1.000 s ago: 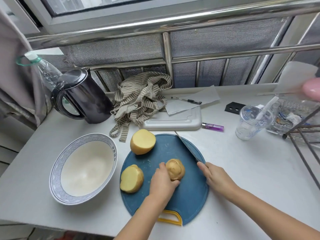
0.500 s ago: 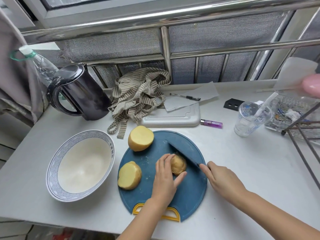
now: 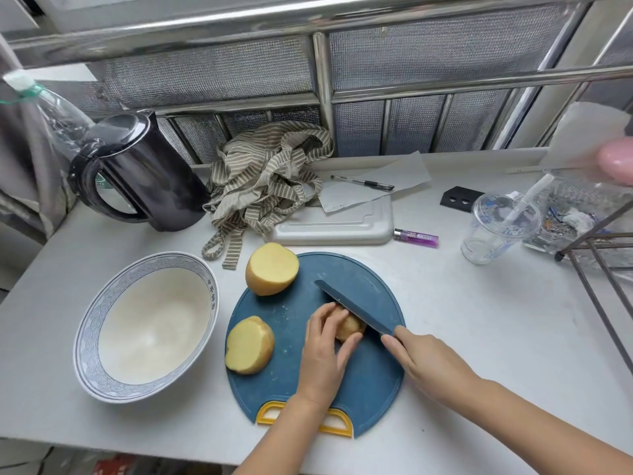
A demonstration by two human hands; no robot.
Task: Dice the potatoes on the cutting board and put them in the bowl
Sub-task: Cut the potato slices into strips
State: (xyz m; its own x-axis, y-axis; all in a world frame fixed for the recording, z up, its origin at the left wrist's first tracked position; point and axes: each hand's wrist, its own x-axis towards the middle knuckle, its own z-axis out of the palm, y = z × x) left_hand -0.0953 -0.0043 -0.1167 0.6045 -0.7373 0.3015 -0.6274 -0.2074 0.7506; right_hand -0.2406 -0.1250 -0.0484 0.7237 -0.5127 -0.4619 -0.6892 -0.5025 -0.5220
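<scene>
Showing smooth, matt blue plastic across the cutting board (image 3: 370,389) at the near edge of the pale, matt tabletop (image 3: 496,320), with a glossier yellow plastic handle (image 3: 270,407). Glistening moist and pale on the cut faces of the potato halves (image 3: 270,269); looking duller and tan on the small potato piece (image 3: 349,327). Wearing a dark, matt finish on the knife (image 3: 352,308). Gleaming as glazed ceramic in the bowl (image 3: 102,303) toward the left edge. Reflecting light off glossy black plastic on the kettle (image 3: 154,186) at the far left corner. Bunching up as soft striped cloth (image 3: 267,180) by the far edge, beside matt white paper (image 3: 387,180). Shining as brushed metal along the railing (image 3: 322,97) behind.
</scene>
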